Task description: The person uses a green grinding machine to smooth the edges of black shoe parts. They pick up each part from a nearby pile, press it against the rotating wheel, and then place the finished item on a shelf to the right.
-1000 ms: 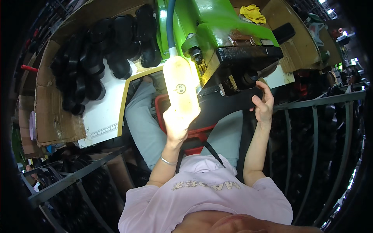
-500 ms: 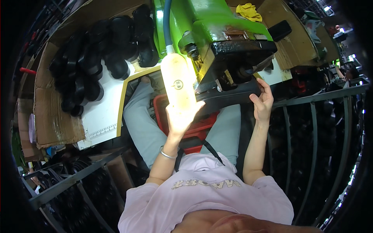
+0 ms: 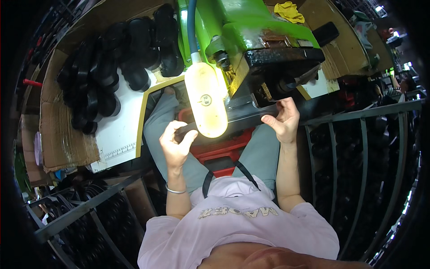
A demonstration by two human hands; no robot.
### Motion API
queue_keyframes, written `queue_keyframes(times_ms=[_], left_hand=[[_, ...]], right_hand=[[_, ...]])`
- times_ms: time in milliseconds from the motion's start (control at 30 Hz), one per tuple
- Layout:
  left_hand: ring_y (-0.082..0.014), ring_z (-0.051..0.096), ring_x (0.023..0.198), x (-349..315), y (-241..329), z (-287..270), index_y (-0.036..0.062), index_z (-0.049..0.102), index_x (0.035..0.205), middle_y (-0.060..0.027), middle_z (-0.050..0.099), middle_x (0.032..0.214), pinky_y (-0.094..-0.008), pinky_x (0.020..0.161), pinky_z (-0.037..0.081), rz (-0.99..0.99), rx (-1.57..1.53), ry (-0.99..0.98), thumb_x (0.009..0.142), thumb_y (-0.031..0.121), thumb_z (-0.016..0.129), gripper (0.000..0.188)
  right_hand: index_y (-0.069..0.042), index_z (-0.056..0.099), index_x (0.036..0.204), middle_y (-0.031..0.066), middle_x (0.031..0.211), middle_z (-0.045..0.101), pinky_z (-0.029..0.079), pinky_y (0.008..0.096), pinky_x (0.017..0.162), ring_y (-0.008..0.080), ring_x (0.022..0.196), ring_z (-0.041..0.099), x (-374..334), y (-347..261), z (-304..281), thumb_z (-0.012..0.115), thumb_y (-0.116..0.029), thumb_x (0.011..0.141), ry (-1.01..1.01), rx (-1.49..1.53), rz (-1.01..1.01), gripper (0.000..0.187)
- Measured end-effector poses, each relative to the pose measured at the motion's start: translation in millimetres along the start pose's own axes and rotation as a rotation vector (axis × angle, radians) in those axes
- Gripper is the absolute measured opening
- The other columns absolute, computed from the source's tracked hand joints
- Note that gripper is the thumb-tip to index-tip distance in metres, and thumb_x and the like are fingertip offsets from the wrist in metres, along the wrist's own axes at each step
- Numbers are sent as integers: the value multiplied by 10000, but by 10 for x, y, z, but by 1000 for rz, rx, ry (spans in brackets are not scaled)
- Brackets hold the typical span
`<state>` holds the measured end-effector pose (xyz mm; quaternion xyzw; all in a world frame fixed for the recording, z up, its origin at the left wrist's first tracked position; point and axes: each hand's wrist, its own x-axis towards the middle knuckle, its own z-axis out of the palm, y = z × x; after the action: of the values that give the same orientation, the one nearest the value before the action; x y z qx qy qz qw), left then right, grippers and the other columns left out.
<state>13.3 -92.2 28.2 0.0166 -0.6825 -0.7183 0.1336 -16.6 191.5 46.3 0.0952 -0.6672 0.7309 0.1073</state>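
A long black piece, seemingly a shoe sole, is stretched between my hands below the head of a green machine. My left hand pinches its left end between thumb and fingers. At the other end, my right hand closes its thumb and fingers on it, just under the machine's dark round tool. A glowing lamp on a blue-grey stem hides the middle of the sole.
On the left, a cardboard box holds several black chunky soles beside a white board. A yellow cloth lies at the back right. Metal rails flank me, and a red stool or crate shows below the sole.
My left hand has moved from behind the lamp, leftward and lower, onto the sole's left end. My right hand has shifted left and slightly lower, and the sole with it.
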Motion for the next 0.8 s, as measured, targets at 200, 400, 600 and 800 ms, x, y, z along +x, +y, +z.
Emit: queue_keyframes(times_ms=[200,400,600,800], left_hand=[[-210,612,638,36,40,351,7,635,862,-96,633,737,-316,628,511,305,244,-30,622,148,891,378],[-165,629,600,237,-82,761,4,680,983,-76,680,758,-299,588,525,471,338,-44,700,204,866,393],[-154,641,628,235,2,688,1,687,963,-87,702,803,-283,610,527,417,265,-83,707,212,862,375],[-128,631,676,171,-119,365,-22,669,907,-77,682,767,-272,657,515,122,24,-18,707,32,734,218]], right_hand=[[54,495,1273,121,1121,583,461,296,929,181,1012,572,-13,-87,-212,796,37,686,85,10,-25,660],[47,549,1230,94,1133,583,397,296,986,186,1063,528,70,-168,-504,852,-101,687,196,-110,-84,638],[35,558,1225,96,1120,588,409,285,969,177,1043,537,57,-257,-478,834,-80,683,137,-189,-45,619],[29,551,1214,99,1105,593,453,280,907,165,1008,568,36,-230,-175,806,-25,685,86,-46,23,590]])
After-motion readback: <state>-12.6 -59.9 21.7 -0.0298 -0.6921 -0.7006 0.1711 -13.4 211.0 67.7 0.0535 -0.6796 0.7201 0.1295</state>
